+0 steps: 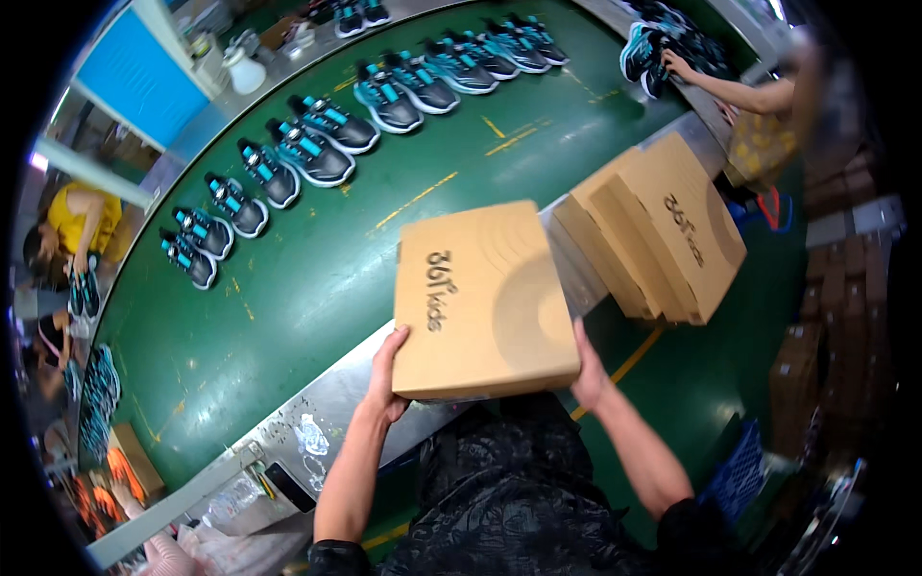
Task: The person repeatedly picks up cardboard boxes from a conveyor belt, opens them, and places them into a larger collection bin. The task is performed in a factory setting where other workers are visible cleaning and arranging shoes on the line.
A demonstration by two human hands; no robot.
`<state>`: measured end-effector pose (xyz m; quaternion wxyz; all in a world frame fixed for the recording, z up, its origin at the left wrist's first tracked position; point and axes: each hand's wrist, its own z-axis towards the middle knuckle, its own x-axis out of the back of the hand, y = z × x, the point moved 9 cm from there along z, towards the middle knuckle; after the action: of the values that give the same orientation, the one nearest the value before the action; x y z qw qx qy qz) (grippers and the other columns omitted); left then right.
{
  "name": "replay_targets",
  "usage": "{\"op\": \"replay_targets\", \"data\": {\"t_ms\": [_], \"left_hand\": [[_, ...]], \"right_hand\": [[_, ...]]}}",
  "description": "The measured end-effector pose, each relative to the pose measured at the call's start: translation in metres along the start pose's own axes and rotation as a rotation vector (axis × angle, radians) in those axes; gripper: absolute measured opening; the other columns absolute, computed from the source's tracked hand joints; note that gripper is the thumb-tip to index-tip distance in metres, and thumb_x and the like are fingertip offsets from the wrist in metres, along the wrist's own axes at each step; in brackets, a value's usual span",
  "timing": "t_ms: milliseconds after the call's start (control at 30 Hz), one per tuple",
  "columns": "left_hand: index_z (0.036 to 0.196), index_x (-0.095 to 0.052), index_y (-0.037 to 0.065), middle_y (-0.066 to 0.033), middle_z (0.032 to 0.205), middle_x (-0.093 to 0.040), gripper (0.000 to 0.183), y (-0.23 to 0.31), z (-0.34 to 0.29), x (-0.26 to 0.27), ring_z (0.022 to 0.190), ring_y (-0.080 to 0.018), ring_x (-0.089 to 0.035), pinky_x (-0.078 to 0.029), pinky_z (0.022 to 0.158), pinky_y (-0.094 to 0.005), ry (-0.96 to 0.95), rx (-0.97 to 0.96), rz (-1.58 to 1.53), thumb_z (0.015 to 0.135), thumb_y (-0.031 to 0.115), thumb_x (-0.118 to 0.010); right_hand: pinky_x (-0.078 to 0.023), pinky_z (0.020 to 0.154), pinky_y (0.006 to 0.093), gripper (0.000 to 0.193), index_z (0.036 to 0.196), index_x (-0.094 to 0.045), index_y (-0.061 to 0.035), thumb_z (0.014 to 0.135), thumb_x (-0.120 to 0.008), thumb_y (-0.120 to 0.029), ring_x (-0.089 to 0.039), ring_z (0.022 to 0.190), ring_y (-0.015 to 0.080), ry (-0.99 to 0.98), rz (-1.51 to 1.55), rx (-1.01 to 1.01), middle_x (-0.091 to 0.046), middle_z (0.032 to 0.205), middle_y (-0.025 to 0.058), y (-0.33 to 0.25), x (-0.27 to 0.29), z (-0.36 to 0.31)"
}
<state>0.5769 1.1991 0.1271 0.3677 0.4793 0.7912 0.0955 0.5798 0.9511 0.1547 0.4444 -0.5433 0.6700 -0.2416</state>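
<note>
A closed brown cardboard shoebox (461, 317) with dark print is held up in front of me, over the metal edge of the green work table. My left hand (387, 376) grips its near left corner, thumb on the lid's side. On the opposite side my right hand (589, 369) presses against the box's near right corner. The undersides of both hands' fingers are partly hidden by the box. Right of it, more brown shoeboxes (706, 226) are stacked, tilted in view, on the metal ledge.
A curved row of black and teal sneakers (309, 152) lines the far side of the green table (317, 365). At the upper right a co-worker's hand (680, 65) touches a heap of sneakers. A phone (290, 487) lies at the lower left; a blue crate (738, 470) is on the floor.
</note>
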Motion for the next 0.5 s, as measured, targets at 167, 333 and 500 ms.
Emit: {"op": "replay_targets", "data": {"t_ms": [167,333,500], "left_hand": [[0.115,-0.052,0.006,-0.0113,0.107,-0.057,0.05,0.035,-0.033,-0.055,0.094,-0.026,-0.056,-0.045,0.084,-0.0416,-0.05,0.07,-0.212,0.082,0.043,-0.05],[0.117,-0.051,0.005,-0.0118,0.105,-0.059,0.048,0.053,-0.078,-0.096,0.091,-0.0243,-0.058,-0.049,0.08,-0.0385,-0.057,-0.005,-0.169,0.085,0.04,-0.047],[0.12,-0.049,0.009,-0.0131,0.115,-0.053,0.049,0.058,-0.121,-0.158,0.101,-0.0233,-0.054,-0.048,0.082,-0.0378,-0.013,-0.311,-0.115,0.085,0.043,-0.046]], "right_hand": [[-0.021,0.107,0.0322,0.071,0.135,-0.032,0.0032,0.093,-0.024,-0.054,-0.028,0.13,0.0217,0.1,-0.301,0.048,-0.033,0.14,0.0151,-0.111,-0.02,0.004],[-0.029,0.103,0.0331,0.069,0.132,-0.037,0.0013,0.091,-0.036,-0.054,-0.039,0.124,0.0253,-0.056,-0.545,0.473,-0.044,0.131,0.0183,-0.167,-0.028,-0.035],[-0.032,0.101,0.036,0.068,0.133,-0.037,-0.0021,0.089,-0.043,-0.053,-0.04,0.123,0.0305,0.063,-0.706,0.797,-0.045,0.129,0.0212,-0.233,0.004,-0.095]]}}
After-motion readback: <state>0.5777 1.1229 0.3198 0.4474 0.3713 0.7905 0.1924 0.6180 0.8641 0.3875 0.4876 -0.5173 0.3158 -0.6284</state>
